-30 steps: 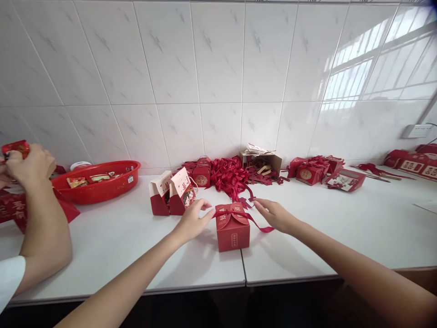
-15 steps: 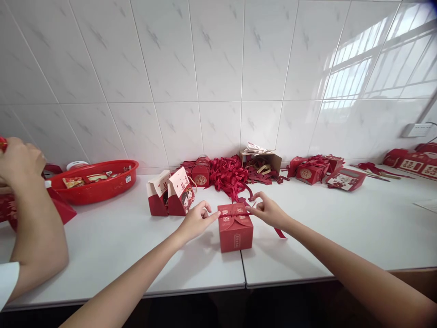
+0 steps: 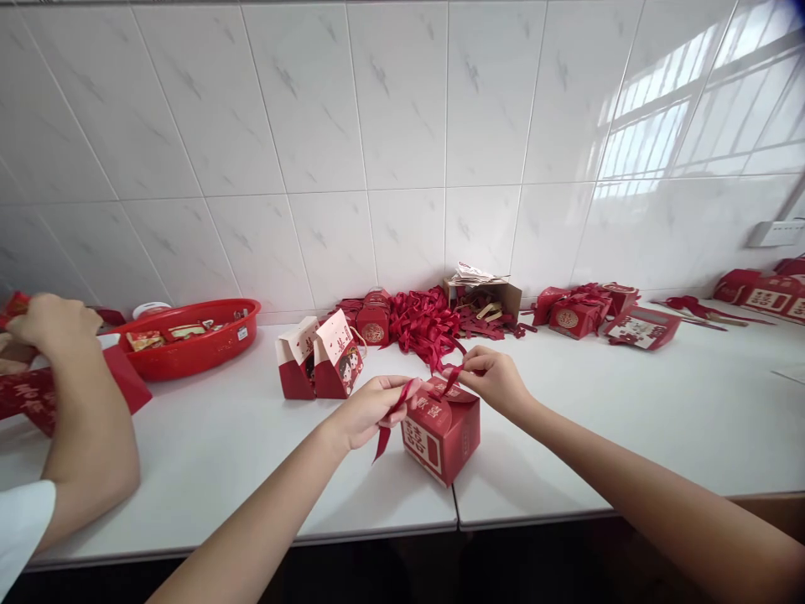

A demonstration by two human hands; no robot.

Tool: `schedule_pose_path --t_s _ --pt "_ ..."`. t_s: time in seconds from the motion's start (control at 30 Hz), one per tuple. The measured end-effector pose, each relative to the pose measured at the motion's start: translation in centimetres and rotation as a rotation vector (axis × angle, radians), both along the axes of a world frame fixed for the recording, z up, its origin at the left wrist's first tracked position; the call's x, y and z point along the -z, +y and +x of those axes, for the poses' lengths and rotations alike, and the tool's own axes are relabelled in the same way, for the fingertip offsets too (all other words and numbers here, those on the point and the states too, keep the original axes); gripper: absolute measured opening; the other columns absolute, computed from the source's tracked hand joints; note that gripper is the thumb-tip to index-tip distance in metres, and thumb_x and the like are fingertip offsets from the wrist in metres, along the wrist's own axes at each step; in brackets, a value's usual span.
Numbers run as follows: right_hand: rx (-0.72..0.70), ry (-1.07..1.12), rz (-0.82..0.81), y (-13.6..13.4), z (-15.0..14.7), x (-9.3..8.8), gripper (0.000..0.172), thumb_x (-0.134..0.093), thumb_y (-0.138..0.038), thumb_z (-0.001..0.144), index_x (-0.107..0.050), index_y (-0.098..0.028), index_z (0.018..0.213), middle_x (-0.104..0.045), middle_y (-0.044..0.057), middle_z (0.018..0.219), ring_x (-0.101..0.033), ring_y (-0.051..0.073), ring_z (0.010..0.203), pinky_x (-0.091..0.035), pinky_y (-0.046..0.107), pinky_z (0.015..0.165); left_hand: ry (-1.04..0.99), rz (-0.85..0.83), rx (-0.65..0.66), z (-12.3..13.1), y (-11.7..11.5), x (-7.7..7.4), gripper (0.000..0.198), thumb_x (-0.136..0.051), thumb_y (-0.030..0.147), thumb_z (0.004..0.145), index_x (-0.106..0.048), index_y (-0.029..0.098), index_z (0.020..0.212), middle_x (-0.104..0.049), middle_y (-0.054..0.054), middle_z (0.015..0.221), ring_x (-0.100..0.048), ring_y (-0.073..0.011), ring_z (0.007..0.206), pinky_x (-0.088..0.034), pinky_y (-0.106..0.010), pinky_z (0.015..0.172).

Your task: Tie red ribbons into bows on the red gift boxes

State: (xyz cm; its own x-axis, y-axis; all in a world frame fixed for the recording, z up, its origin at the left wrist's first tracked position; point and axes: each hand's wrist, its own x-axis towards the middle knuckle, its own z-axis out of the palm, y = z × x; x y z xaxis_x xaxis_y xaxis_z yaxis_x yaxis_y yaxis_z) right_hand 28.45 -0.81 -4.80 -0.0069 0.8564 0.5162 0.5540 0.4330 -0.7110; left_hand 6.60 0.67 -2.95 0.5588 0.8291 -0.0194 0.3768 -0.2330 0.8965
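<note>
A red gift box (image 3: 445, 440) with gold lettering and a pale printed panel stands on the white table, turned at an angle. Dark red ribbon (image 3: 383, 440) runs over its top, one tail hanging free on the left. My left hand (image 3: 371, 411) is closed on the ribbon at the box's upper left edge. Above the lid's right side, my right hand (image 3: 494, 377) pinches another stretch of the ribbon. The ribbon's middle on the lid is partly covered by my fingers.
Two small cream-and-red boxes (image 3: 336, 356) stand left of the gift box. Behind lie a heap of red ribbons (image 3: 424, 323) and an open carton (image 3: 512, 298). A red basin (image 3: 201, 356) holds packets. A co-worker's arm (image 3: 94, 419) reaches in at left; more red boxes (image 3: 575, 315) lie at right.
The gift box has turned so a corner faces me and its printed side shows. My left hand now has the ribbon with a tail hanging down. The co-worker's hand has lowered and shifted right.
</note>
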Motion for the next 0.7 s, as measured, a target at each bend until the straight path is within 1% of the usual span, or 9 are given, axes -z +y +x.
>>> schedule_pose_path --t_s 0.07,0.13,0.2,0.3,0.4,0.47,0.53,0.63,0.7 --pt "-0.081 0.026 -0.045 -0.1 -0.8 -0.2 0.033 -0.067 -0.041 0.073 -0.062 -0.018 0.05 -0.06 0.005 0.075 -0.056 0.016 0.067 -0.046 0.029 0.062 -0.025 0.112 -0.075 0.9 -0.6 0.4 0.04 -0.045 0.046 0.086 -0.069 0.016 0.1 -0.053 -0.003 0.07 -0.037 -0.0101 0.053 -0.03 -0.023 0.05" --pt "-0.154 0.039 -0.106 -0.3 -1.7 -0.4 0.033 -0.07 -0.043 0.07 -0.064 -0.017 0.051 -0.061 0.005 0.076 -0.057 0.016 0.068 -0.047 0.029 0.064 -0.026 0.24 -0.134 1.5 -1.0 1.0 0.031 -0.05 0.036 0.085 -0.071 0.02 0.099 -0.054 -0.004 0.08 -0.045 -0.0135 0.064 -0.038 -0.026 0.06" --pt "-0.192 0.058 -0.174 -0.4 -2.4 -0.5 0.034 -0.072 -0.043 0.068 -0.063 -0.017 0.049 -0.061 0.004 0.073 -0.057 0.016 0.07 -0.047 0.028 0.066 -0.003 0.358 -0.171 1.8 -1.1 1.6 0.026 -0.051 0.028 0.083 -0.073 0.023 0.097 -0.053 -0.005 0.091 -0.047 -0.0146 0.068 -0.041 -0.029 0.067" --pt "-0.198 0.101 -0.29 -0.4 -3.2 -0.6 0.031 -0.073 -0.038 0.065 -0.06 -0.016 0.047 -0.056 0.001 0.062 -0.053 0.014 0.065 -0.043 0.026 0.06 0.048 0.485 -0.201 2.0 -1.3 2.5 0.031 -0.049 0.019 0.083 -0.072 0.026 0.102 -0.051 -0.006 0.103 -0.046 -0.0125 0.062 -0.041 -0.031 0.064" --pt "-0.197 0.128 -0.413 -0.4 -3.4 -0.9 0.02 -0.068 -0.026 0.063 -0.058 -0.016 0.049 -0.049 -0.003 0.052 -0.044 0.011 0.055 -0.035 0.024 0.05 0.074 0.595 -0.208 1.7 -1.3 3.2 0.035 -0.046 0.015 0.084 -0.069 0.025 0.108 -0.051 -0.008 0.106 -0.051 -0.0137 0.065 -0.044 -0.032 0.064" --pt "-0.209 0.126 -0.483 -0.3 -3.3 -1.2 0.014 -0.062 -0.02 0.061 -0.056 -0.016 0.049 -0.048 -0.004 0.05 -0.041 0.009 0.052 -0.031 0.023 0.048 0.064 0.682 -0.186 1.4 -1.3 3.6 0.032 -0.043 0.017 0.087 -0.069 0.023 0.106 -0.051 -0.009 0.107 -0.054 -0.0155 0.07 -0.047 -0.032 0.067" --pt "-0.248 0.105 -0.542 -0.1 -3.1 -1.8 0.01 -0.059 -0.017 0.059 -0.055 -0.016 0.05 -0.047 -0.004 0.049 -0.039 0.009 0.052 -0.03 0.023 0.048 0.043 0.752 -0.124 1.0 -1.1 3.7 0.03 -0.04 0.019 0.09 -0.068 0.022 0.102 -0.05 -0.011 0.11 -0.055 -0.0163 0.074 -0.048 -0.033 0.069" --pt "-0.323 0.042 -0.602 0.4 -2.7 -2.5 0.009 -0.059 -0.017 0.057 -0.055 -0.017 0.05 -0.046 -0.005 0.05 -0.036 0.008 0.052 -0.026 0.023 0.048 0.042 0.777 0.001 0.3 -0.7 3.4 0.032 -0.037 0.02 0.093 -0.067 0.022 0.102 -0.049 -0.012 0.115 -0.056 -0.0162 0.076 -0.049 -0.033 0.071" --pt "-0.351 -0.019 -0.632 0.7 -2.4 -3.0 0.012 -0.06 -0.018 0.056 -0.052 -0.018 0.046 -0.042 -0.006 0.048 -0.032 0.008 0.051 -0.022 0.024 0.047 0.068 0.758 0.071 -0.1 -0.3 2.8 0.032 -0.038 0.021 0.093 -0.069 0.022 0.101 -0.049 -0.012 0.117 -0.055 -0.015 0.075 -0.049 -0.033 0.073"
